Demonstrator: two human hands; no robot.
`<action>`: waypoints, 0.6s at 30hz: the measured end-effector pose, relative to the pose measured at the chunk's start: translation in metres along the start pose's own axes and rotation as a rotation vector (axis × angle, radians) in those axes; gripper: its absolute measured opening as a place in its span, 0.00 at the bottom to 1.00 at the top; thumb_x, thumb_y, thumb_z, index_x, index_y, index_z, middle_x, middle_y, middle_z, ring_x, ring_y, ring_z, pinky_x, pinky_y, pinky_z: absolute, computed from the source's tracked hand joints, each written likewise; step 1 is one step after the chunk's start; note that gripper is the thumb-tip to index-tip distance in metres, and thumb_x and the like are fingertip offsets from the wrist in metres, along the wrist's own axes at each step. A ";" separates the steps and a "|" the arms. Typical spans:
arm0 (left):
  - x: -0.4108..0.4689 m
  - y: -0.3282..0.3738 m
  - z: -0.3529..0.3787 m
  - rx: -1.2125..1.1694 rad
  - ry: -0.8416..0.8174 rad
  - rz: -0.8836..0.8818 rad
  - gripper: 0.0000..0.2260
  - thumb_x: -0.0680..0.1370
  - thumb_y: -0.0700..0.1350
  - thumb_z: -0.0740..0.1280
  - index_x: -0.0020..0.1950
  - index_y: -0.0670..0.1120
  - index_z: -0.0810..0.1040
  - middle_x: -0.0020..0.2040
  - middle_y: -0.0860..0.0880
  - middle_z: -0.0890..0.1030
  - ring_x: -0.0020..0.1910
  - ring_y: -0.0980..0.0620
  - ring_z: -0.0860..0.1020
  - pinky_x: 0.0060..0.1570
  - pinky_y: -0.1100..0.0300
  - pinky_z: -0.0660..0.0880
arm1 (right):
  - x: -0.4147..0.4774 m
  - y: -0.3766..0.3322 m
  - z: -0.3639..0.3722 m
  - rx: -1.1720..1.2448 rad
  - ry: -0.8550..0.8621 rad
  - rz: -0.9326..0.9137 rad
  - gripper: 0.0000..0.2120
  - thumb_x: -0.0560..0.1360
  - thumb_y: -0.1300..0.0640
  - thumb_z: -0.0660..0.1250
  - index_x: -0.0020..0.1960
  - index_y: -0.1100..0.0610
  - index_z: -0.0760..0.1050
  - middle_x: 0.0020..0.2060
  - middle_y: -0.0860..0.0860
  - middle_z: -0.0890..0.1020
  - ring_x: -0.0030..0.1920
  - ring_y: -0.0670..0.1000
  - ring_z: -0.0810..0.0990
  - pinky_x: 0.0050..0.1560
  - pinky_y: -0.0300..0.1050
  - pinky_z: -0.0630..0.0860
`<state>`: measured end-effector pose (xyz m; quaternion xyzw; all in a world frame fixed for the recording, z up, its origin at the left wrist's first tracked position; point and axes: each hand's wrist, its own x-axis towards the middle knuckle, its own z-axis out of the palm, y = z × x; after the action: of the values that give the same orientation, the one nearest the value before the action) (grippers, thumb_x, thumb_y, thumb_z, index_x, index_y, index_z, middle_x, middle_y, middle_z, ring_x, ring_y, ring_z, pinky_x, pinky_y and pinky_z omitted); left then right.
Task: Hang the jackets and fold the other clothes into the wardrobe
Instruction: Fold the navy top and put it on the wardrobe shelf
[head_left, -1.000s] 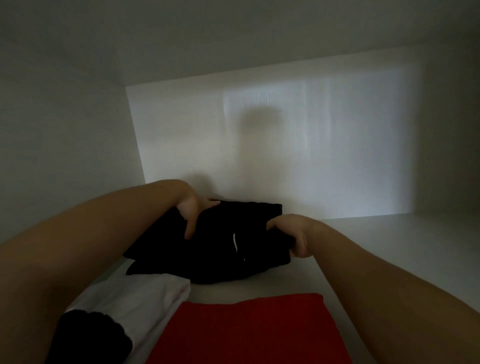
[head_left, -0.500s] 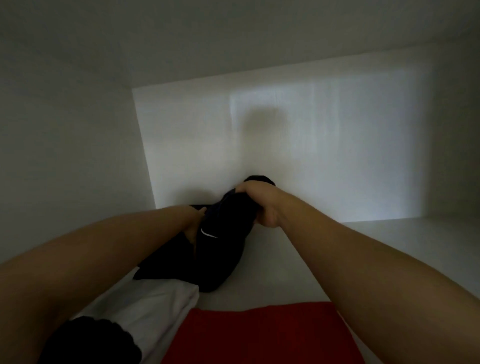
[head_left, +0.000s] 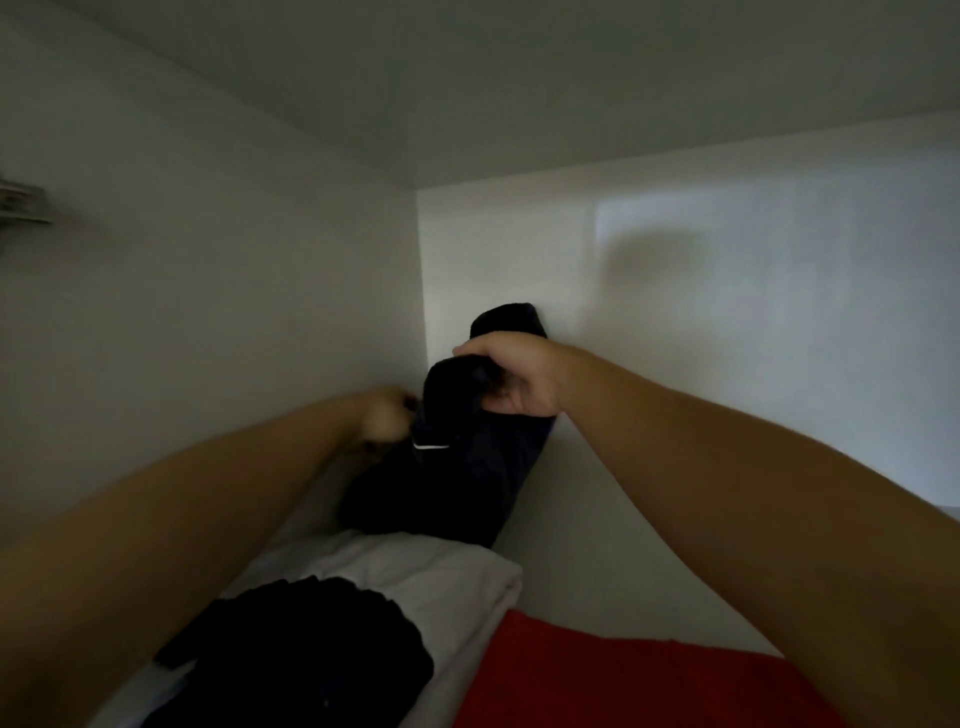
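1. The right hand (head_left: 511, 376) grips the upper fold of the dark folded garment (head_left: 467, 483). Its fingers curl over the top and the thumb sits underneath, raising that end, apparently so the bundle stands on edge instead of lying flat.
2. The garment sits in the far left corner of the wardrobe shelf (head_left: 597, 545), with its top against the back wall (head_left: 727, 338).
3. The left hand (head_left: 384, 418) is at the garment's left side, close to the side wall (head_left: 234, 312), probably steadying it. It is blurred, so I cannot tell whether it pinches or only presses.
4. Nearer lie a white folded garment (head_left: 457, 577) with a black piece (head_left: 311, 649) on it, and a red folded garment (head_left: 597, 680) to the right. Packing the dark garment into the corner likely saves shelf room.
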<state>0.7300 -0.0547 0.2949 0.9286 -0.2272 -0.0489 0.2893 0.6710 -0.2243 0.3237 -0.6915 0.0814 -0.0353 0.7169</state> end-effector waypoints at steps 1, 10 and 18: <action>-0.005 -0.005 -0.003 -0.151 0.011 0.010 0.13 0.83 0.37 0.59 0.40 0.47 0.72 0.38 0.48 0.72 0.36 0.52 0.75 0.41 0.61 0.72 | 0.005 -0.001 0.005 0.028 -0.027 0.008 0.07 0.77 0.53 0.69 0.52 0.56 0.77 0.39 0.53 0.85 0.39 0.50 0.84 0.31 0.41 0.80; -0.008 -0.006 -0.026 -0.110 -0.016 0.192 0.26 0.70 0.50 0.79 0.65 0.47 0.78 0.62 0.45 0.82 0.59 0.44 0.80 0.64 0.50 0.75 | 0.044 0.018 0.027 0.204 -0.076 0.090 0.13 0.84 0.64 0.50 0.53 0.68 0.73 0.39 0.63 0.84 0.36 0.58 0.86 0.29 0.44 0.81; -0.001 -0.011 -0.014 0.184 0.208 0.092 0.16 0.77 0.42 0.65 0.65 0.41 0.78 0.62 0.39 0.79 0.59 0.42 0.79 0.58 0.55 0.74 | 0.072 0.014 0.000 -1.612 0.378 -0.579 0.25 0.75 0.35 0.60 0.68 0.43 0.73 0.68 0.50 0.72 0.68 0.57 0.68 0.62 0.54 0.65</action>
<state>0.7363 -0.0387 0.3007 0.9398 -0.2419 0.0821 0.2268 0.7414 -0.2354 0.3044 -0.9635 0.0202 -0.2616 -0.0525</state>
